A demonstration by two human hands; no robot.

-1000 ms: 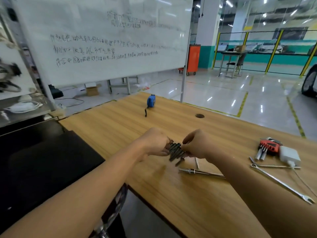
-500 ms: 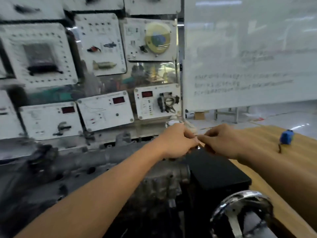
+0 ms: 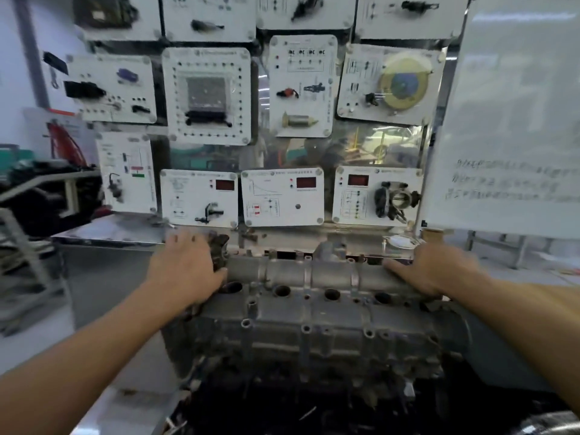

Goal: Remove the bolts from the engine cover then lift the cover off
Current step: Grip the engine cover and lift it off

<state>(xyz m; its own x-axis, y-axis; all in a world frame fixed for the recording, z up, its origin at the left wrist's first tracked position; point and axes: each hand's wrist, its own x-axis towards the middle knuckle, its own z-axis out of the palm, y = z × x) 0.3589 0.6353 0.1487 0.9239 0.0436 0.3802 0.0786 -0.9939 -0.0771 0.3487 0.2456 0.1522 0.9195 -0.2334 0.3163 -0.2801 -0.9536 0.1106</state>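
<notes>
The grey metal engine cover [image 3: 314, 296] lies across the top of the engine block [image 3: 314, 346] in front of me, with several open round holes along its upper face. My left hand [image 3: 185, 268] is at the cover's left end, its fingers stretched out and blurred and its thumb touching the cover. My right hand [image 3: 436, 268] rests on the right end with its thumb straight along the cover's rounded ridge; its fingers are hidden behind the back of the hand. I see no bolts or tools in either hand.
Behind the engine stands a display wall of white instrument panels [image 3: 282, 196], close to its far side. A whiteboard [image 3: 508, 136] is at the right. A metal shelf [image 3: 110, 230] and clutter are at the left. The floor lies below left.
The view swung from the wooden tool table to the engine. My hands, together on a bundle of dark bolts a second ago, are now apart, one at each end of the cover.
</notes>
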